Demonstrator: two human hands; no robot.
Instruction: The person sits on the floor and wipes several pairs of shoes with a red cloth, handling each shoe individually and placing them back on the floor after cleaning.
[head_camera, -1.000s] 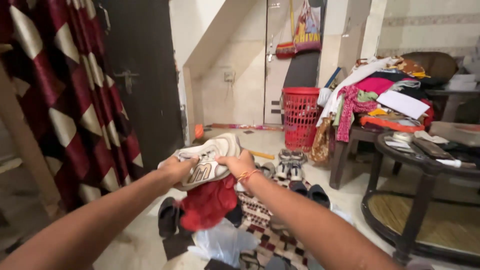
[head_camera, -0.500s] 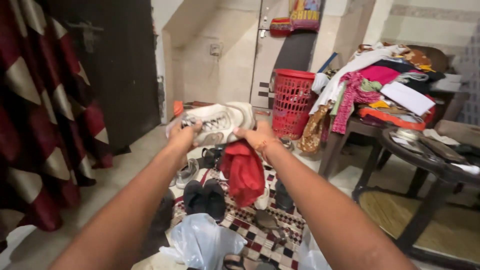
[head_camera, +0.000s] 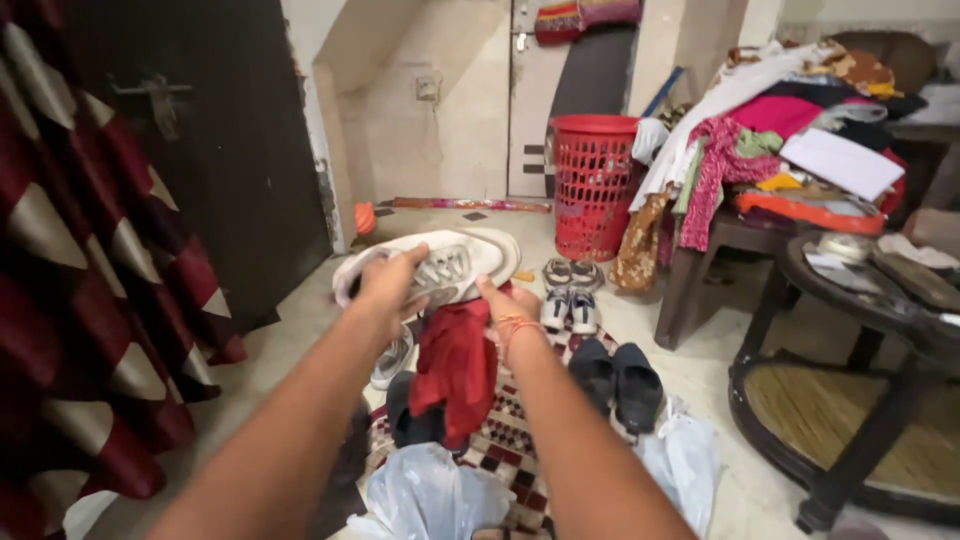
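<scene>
A: What do the hands hold?
B: Left hand grips a white shoe held above the floor; right hand pinches a red cloth hanging beneath it.

White sneaker in both hands, red cloth under right hand.

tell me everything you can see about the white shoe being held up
The shoe is a white sneaker with grey side panels and a pale sole, looking like worn leather or synthetic. It is held up sideways, toe to the right. The left hand grips its heel end and the right hand is at its underside, where a red cloth hangs down. Laces cannot be made out.
</scene>
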